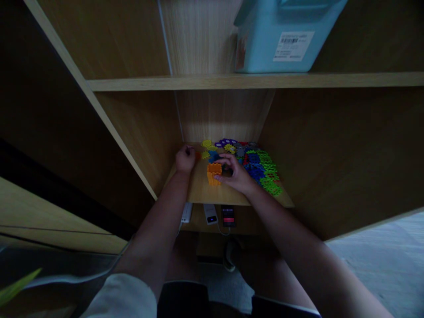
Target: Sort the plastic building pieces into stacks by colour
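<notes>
Both my arms reach into a wooden shelf compartment (pixel 202 190). My left hand (pixel 185 159) is closed in a pinch on a small orange plastic piece (pixel 198 155) near the left wall. My right hand (pixel 236 173) curls round the side of an orange block (pixel 214 173) built from interlocking pieces, which stands on the shelf board. Behind and to the right of my hands lies a heap of loose interlocking pieces (pixel 255 163) in yellow, purple, blue, red, grey and green.
A pale blue plastic bin (pixel 281 35) with a barcode label stands on the shelf above. Below the board lie small devices (pixel 218 216) with lit displays and a white cable. Wooden side walls close in the compartment. My knees are at the bottom.
</notes>
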Motion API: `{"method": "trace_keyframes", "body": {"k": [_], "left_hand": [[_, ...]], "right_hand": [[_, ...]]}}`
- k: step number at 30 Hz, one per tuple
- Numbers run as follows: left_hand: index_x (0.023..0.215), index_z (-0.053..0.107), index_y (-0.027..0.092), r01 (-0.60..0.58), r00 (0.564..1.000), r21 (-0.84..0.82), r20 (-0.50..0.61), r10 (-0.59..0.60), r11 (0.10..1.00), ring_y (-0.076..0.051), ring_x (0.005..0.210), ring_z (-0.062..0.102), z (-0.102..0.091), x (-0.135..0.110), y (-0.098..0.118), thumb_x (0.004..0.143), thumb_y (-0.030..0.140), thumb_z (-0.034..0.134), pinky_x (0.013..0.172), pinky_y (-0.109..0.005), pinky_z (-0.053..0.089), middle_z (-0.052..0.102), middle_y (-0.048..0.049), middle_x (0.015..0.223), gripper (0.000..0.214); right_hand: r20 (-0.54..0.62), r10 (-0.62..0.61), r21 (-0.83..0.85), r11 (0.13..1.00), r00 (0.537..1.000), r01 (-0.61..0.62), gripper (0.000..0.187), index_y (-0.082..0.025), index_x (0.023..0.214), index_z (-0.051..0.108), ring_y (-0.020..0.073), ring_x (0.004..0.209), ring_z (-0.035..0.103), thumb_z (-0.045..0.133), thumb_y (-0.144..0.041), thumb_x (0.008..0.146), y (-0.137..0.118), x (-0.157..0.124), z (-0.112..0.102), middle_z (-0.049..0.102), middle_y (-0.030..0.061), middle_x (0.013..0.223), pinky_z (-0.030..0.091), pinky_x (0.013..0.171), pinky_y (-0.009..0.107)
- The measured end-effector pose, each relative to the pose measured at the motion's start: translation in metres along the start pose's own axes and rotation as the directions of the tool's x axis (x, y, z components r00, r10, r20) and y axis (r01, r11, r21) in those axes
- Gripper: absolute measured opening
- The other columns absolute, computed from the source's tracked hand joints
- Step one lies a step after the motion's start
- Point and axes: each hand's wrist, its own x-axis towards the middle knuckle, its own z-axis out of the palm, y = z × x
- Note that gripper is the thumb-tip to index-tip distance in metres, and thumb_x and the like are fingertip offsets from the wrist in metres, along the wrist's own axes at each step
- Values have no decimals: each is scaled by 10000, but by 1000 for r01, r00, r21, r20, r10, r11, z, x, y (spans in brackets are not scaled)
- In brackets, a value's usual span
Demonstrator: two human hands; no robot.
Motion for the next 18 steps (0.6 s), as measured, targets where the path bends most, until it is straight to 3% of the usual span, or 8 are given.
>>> {"method": "trace_keyframes", "body": {"k": [13,18], "left_hand": [[938,732,186,-4,1000,14,-3,4,1000,-203,831,718,0,0,0,955,242,573,803,-298,533,772,-71,898,170],[1008,740,181,25,1000,70,-18,-24,997,-232,928,730,-1,2,-2,964,198,525,883,-331,537,782,-119,1011,220]], "right_hand": [[11,-5,-24,1000,1000,5,740,-323,1417,498,293,1250,694,910,-508,831,0,-1,-1,750,84,1320,507,1006,455],[-11,-24,-26,999,1000,24,643,-335,1401,509,291,1252,666,816,-609,908,-1,-2,-6,716,92,1378,520,1004,468]]}}
